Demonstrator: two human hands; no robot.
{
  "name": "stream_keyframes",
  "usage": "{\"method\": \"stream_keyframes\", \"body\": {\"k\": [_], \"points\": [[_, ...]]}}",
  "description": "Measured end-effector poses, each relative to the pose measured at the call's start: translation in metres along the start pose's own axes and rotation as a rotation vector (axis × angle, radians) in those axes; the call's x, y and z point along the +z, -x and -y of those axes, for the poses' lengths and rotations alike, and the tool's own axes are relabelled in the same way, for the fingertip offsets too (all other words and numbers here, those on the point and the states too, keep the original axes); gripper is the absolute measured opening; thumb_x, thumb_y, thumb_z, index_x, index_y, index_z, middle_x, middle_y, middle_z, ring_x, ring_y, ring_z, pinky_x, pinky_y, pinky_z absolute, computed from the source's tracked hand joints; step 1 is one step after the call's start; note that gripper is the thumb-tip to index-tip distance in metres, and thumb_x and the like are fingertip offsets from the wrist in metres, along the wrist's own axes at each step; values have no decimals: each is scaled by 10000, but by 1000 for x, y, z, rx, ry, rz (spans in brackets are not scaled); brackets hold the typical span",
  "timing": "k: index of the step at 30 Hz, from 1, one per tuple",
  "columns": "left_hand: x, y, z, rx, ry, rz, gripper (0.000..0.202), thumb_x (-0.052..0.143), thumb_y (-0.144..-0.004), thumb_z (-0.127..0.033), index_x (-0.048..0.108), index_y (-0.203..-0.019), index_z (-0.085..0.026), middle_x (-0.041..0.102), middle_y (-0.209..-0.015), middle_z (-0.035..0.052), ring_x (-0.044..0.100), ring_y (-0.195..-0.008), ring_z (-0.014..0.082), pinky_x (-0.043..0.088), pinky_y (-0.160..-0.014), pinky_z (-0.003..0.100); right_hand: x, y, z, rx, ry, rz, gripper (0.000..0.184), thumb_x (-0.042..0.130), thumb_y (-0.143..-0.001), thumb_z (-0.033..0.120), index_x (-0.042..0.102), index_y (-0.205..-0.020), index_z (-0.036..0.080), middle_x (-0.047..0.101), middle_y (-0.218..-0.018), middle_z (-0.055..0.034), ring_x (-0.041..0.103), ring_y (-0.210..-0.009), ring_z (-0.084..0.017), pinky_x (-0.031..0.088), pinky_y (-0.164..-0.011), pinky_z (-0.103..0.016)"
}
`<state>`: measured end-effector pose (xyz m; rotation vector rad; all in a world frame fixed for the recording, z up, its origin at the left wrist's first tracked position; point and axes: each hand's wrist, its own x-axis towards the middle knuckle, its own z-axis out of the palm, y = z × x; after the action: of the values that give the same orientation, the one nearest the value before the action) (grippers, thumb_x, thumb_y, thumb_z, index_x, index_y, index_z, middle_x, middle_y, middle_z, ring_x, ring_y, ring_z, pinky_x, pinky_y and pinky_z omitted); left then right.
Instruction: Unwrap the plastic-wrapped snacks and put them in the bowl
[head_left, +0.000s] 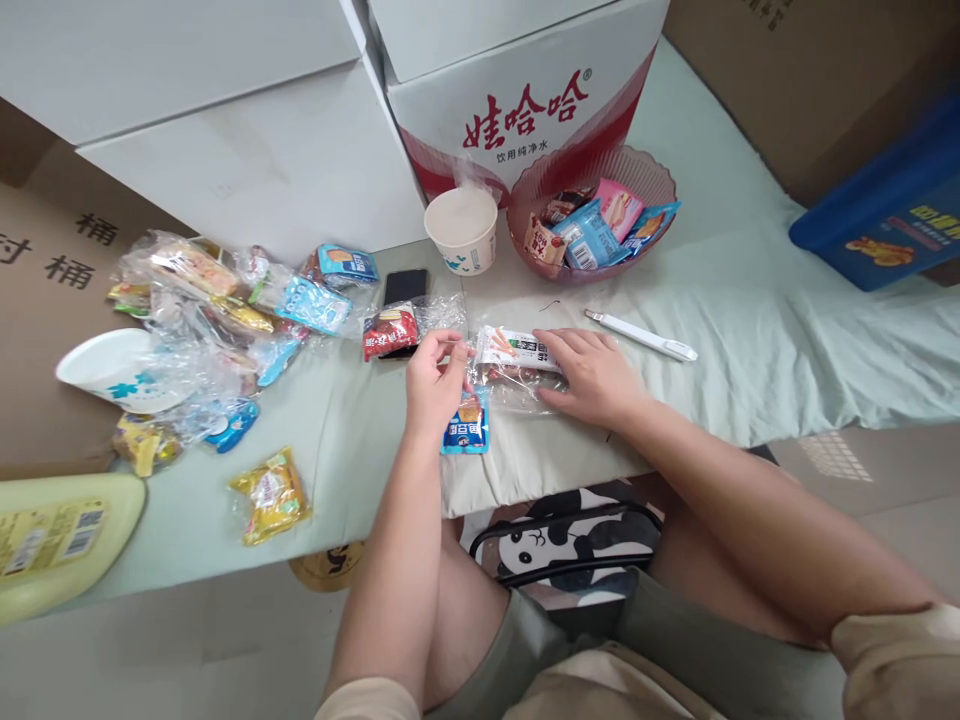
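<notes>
Lying in front of the pink bowl (555,268) in the head view, the white snack packet (506,346) and the clear bag (517,395) around or beneath it (the overlap hides which) should prove light, with soft, slippery film that creases easily and perhaps a contents that could snap under hard pressure. The best hold is probably the flat crimped end or loose edge of the film, with a flat palm steadying the middle. The left hand (435,385) has thumb and index fingers drawn together, seemingly pinching the bag's left edge; the right hand (596,375) lies across the right end with its fingers spread, not clenched. Nearer the person than the bowl, a blue packet (466,435) sits just beside the left hand. Left of the bowl stand a paper cup (461,235) and, farther off, a snack heap (191,270); to its front right lies a white cutter (645,336). The surface (720,290) wears a pale green cloth, rumpled toward the right of the bowl. Behind the bowl rises a white-and-red carton (525,100), and a tiled floor (225,650) shows below the surface.
</notes>
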<state>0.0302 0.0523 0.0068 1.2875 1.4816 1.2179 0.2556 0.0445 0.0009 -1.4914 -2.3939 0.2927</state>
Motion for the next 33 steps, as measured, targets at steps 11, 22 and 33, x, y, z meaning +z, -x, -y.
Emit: {"method": "stream_keyframes", "body": {"k": [11,22,33], "points": [[2,1,0,36,-32,-30,98,628,-874,-288,602,-889,-194,720,-758,0,410,-373,46,345,-376,192,1,-8,-8,44,-185,-7,471,575,-863,348,582,-1299,172,654,-1176,-145,611,-1048,-313,469,-875,-413],[1,0,7,-18,-210,-56,108,614,-883,-307,622,-894,-200,715,-807,14,526,-516,89,408,-488,205,7,-14,-6,-27,-139,8,324,581,-880,328,594,-1174,194,677,-1180,-129,598,-1071,-316,428,-910,-436],[8,6,3,-108,64,227,323,609,-866,-531,615,-969,-225,673,-739,-12,461,-388,65,366,-410,222,13,-11,1,-48,-154,15,581,633,-824,391,546,-1359,179,611,-1322,-168,558,-1174,-348,427,-961,-461]]}}
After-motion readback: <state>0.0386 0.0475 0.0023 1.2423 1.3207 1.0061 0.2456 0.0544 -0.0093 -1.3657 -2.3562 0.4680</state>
